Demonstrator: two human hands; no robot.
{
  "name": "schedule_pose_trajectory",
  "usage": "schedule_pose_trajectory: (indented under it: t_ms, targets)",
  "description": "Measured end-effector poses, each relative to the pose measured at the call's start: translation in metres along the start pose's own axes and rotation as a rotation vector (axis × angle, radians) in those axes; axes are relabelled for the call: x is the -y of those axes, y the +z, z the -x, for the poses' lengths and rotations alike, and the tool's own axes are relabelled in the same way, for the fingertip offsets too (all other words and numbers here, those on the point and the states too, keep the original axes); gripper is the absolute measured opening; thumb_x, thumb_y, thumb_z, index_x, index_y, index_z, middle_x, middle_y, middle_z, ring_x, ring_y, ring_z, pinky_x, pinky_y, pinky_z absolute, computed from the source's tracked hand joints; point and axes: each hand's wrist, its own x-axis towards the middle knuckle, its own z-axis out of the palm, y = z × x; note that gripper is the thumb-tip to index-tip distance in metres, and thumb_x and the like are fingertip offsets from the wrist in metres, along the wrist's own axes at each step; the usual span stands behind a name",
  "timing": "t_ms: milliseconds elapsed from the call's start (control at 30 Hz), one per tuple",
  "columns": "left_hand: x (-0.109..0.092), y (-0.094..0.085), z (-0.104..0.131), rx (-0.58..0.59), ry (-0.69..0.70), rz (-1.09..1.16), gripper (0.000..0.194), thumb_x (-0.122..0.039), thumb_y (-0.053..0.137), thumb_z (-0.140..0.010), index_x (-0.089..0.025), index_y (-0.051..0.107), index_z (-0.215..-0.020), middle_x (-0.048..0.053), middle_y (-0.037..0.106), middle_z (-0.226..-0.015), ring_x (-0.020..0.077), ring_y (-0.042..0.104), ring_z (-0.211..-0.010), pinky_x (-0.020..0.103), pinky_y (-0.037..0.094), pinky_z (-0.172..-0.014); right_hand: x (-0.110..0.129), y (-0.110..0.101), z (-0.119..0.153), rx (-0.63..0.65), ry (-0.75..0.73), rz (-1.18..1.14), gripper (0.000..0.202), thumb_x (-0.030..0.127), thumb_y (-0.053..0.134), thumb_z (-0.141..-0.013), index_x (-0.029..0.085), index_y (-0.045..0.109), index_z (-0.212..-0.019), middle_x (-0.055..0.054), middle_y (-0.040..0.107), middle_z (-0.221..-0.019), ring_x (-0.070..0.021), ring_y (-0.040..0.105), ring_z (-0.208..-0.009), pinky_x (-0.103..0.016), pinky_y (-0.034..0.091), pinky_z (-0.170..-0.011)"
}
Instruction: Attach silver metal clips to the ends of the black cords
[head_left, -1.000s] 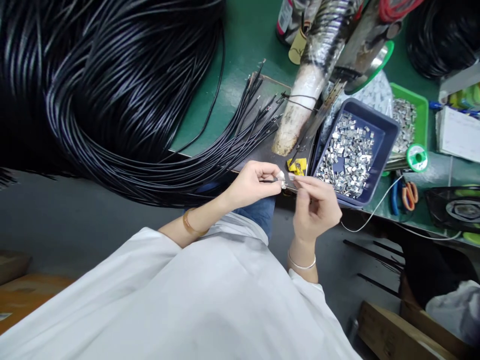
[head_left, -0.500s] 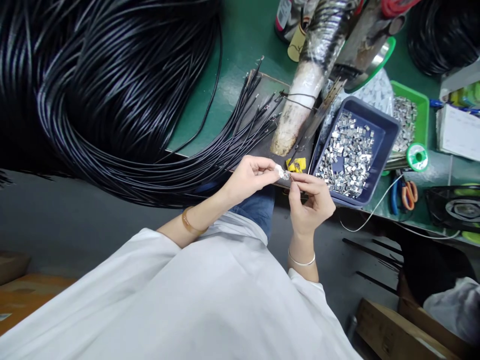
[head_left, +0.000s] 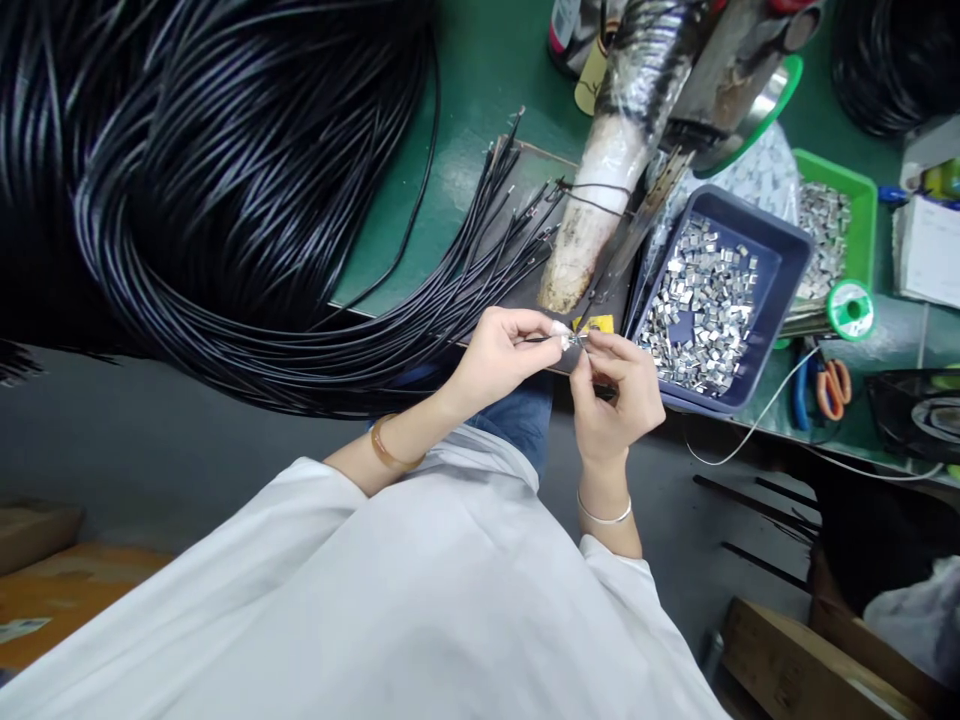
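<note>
My left hand (head_left: 504, 350) is closed in a pinch, with white wrapping on a fingertip. A thin dark cable seems to run between its fingers, mostly hidden by them. At the fingertips sits a small shiny metal connector (head_left: 574, 340). My right hand (head_left: 619, 392) pinches this piece from the other side, thumb below and forefinger above. Just beyond the fingers lies a yellow piece (head_left: 600, 324) under a pointed metal tool tip. To the left, a bundle of black cables (head_left: 337, 350) ends with stripped tips on a dark board (head_left: 544, 170).
Right of my hands, a blue-grey bin (head_left: 780, 290) holds many small metal shells. Behind it stands a green bin (head_left: 862, 210). A wrapped, pipe-like duct (head_left: 581, 230) slants down over the board. Orange-handled scissors (head_left: 832, 388) and a solder spool (head_left: 851, 310) lie farther right.
My right fingers have shifted slightly around the metal connector, the thumb moving up and left. The view has turned a little, so the bins appear farther right.
</note>
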Motion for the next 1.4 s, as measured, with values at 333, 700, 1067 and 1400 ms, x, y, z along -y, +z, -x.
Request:
schedule_pose_trajectory:
  t_ms: [333, 700, 1067, 1400]
  targets:
    - [0.0004, 0.0015, 0.0017, -0.04, 0.064, -0.064, 0.01, -0.02, 0.07, -0.072, -0.012, 0.074, -0.075, 0.001, 0.07, -0.068, 0.0074, 0.061, -0.062, 0.017, 0.05, -0.06, 0.0062, 0.0004, -0.0068, -0.002, 0.05, -0.042, 0.017, 0.012, 0.067, -0.08, 0.023, 0.065, -0.093, -0.002, 0.071, -0.104, -0.0146, 0.07, -0.094, -0.026, 0.061, -0.07]
    - [0.0032, 0.0013, 0.0038, -0.036, 0.04, -0.104, 0.01, -0.021, 0.07, -0.072, -0.012, 0.074, -0.076, 0.001, 0.067, -0.067, 0.0069, 0.057, -0.059, 0.018, 0.047, -0.058, 0.0067, 0.001, -0.0067, 0.003, 0.061, -0.005, 0.014, 0.013, 0.067, -0.081, 0.023, 0.065, -0.09, -0.001, 0.072, -0.099, -0.0133, 0.07, -0.087, -0.023, 0.056, -0.061]
    - [-0.0003, 0.0022, 0.0049, -0.008, -0.003, -0.057, 0.008, -0.02, 0.072, -0.069, -0.012, 0.071, -0.071, 0.0, 0.067, -0.067, 0.0075, 0.058, -0.062, 0.018, 0.048, -0.061, 0.0073, -0.0011, -0.0006, -0.024, 0.03, 0.01, 0.015, 0.014, 0.067, -0.08, 0.023, 0.062, -0.091, -0.002, 0.073, -0.102, -0.0135, 0.07, -0.086, -0.024, 0.056, -0.062]
    - [-0.0018, -0.0021, 0.0015, 0.036, 0.052, -0.032, 0.009, -0.02, 0.07, -0.073, -0.012, 0.074, -0.073, 0.002, 0.071, -0.07, 0.0091, 0.062, -0.067, 0.02, 0.052, -0.067, 0.0094, -0.0021, -0.0094, 0.032, 0.074, -0.005, 0.014, 0.014, 0.068, -0.081, 0.024, 0.065, -0.09, 0.0, 0.073, -0.098, -0.0128, 0.069, -0.085, -0.025, 0.057, -0.065]
